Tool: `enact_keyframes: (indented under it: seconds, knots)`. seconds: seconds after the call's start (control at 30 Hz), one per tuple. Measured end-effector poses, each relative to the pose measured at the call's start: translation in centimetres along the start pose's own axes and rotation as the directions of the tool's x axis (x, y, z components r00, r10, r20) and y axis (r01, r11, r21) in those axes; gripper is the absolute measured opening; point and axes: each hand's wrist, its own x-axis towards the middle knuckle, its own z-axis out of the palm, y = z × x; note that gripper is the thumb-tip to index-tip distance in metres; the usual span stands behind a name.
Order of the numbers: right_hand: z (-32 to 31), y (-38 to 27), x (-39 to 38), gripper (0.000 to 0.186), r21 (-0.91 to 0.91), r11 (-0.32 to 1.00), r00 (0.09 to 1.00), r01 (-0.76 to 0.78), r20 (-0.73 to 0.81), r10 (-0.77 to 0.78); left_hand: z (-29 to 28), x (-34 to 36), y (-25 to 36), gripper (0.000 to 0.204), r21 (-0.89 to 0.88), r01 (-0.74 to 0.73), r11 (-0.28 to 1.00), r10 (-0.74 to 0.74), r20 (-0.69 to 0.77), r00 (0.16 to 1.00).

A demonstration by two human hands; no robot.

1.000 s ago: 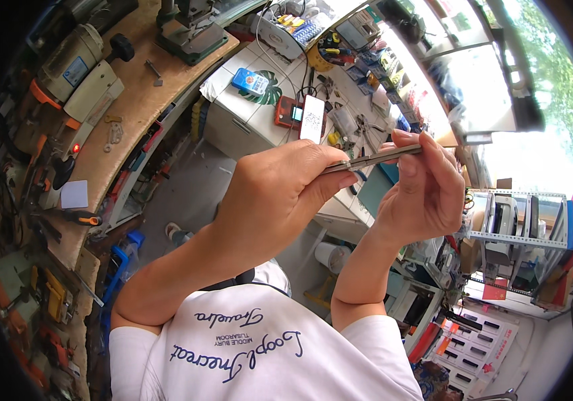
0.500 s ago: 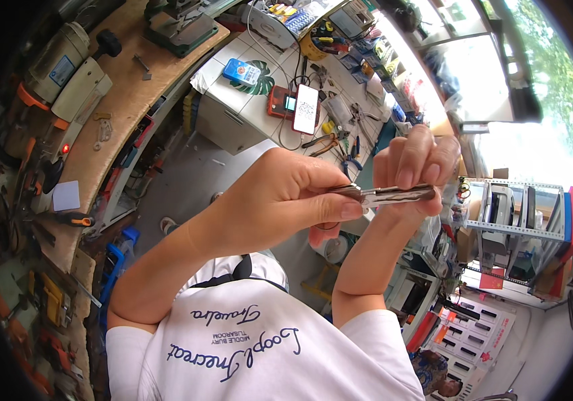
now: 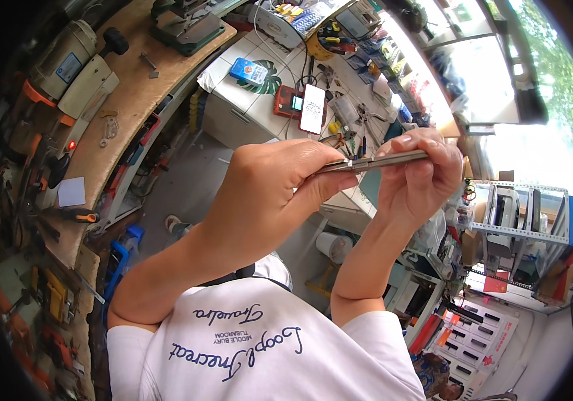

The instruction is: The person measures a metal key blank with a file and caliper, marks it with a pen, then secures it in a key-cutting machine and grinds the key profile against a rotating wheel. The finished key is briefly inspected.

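Observation:
My left hand (image 3: 276,190) grips one end of a slim, jointed metal piece (image 3: 383,160) between thumb and curled fingers, with the piece seen nearly edge-on and reaching to the right. My right hand (image 3: 420,174) has its fingers bent around the far end of that piece, thumb just below it. Beyond my hands, on a white tiled bench (image 3: 233,107), lie a phone (image 3: 312,107) with a white screen, a red-and-black device (image 3: 285,100), a blue packet (image 3: 248,70), pliers and other small tools (image 3: 371,123).
A wooden bench (image 3: 126,87) with machines (image 3: 72,60) runs along the left, hand tools below. A metal rack (image 3: 520,234) stands right, by a bright window. A white bucket (image 3: 332,244) is on the floor. A person in patterned clothing (image 3: 430,371) is at the lower right.
Both hands first dropped and turned the metal piece to show its broader side, then raised it and turned it back edge-on. My right fingers have curled down around its end.

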Motion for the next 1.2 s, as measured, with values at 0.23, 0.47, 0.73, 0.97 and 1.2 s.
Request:
enact_keyframes:
  seconds: [0.23, 0.47, 0.73, 0.97, 1.2]
  knots:
    - [2.9, -0.4, -0.9, 0.016, -0.666, 0.722, 0.954, 0.187, -0.053, -0.295, -0.1, -0.5, -0.1, 0.013, 0.146, -0.138, 0.98, 0.158, -0.133, 0.978]
    - [2.9, -0.3, -1.1, 0.017, -0.557, 0.806, 0.96, 0.198, -0.056, -0.275, -0.6, -0.5, -0.3, 0.012, 0.242, -0.216, 0.946, 0.247, -0.103, 0.964]
    - [0.7, -0.5, -6.6, 0.021, -0.554, 0.822, 0.989, -0.131, -0.134, 0.067, 0.9, -2.6, -5.6, 0.007, 0.152, -0.033, 0.988, 0.026, 0.052, 0.998]
    - [-7.3, 2.3, -13.5, 0.018, -0.266, 0.869, 0.867, -0.417, -0.402, 0.293, 8.2, -1.9, -12.7, 0.01, 0.261, 0.1, 0.96, -0.136, 0.122, 0.983]
    - [-23.4, 4.0, -12.7, 0.024, -0.301, 0.816, 0.837, -0.494, -0.42, 0.352, 19.4, 6.6, -20.3, 0.01, 0.062, 0.228, 0.972, -0.236, 0.239, 0.942]
